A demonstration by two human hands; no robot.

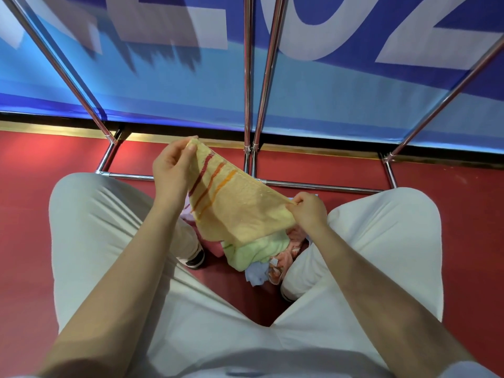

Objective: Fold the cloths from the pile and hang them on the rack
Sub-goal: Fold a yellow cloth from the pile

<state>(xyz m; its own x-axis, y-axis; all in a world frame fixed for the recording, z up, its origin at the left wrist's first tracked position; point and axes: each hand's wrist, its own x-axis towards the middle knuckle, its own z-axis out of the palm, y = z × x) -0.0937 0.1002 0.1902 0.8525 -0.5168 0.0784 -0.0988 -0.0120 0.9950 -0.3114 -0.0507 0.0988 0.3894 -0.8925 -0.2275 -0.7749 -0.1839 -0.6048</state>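
Head view. Yellow cloth [240,205], striped red and orange near one end: held stretched in the air between left hand [171,166] and right hand [309,211], fingers of each pinching a corner. Pile [261,255] of cloths: on red floor [24,214] beneath. Chrome rack [251,77]: just beyond.

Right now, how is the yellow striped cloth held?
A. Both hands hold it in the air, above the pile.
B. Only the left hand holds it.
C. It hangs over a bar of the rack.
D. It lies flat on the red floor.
A: the left hand pinches one corner of the yellow striped cloth and the right hand pinches another, above the pile.
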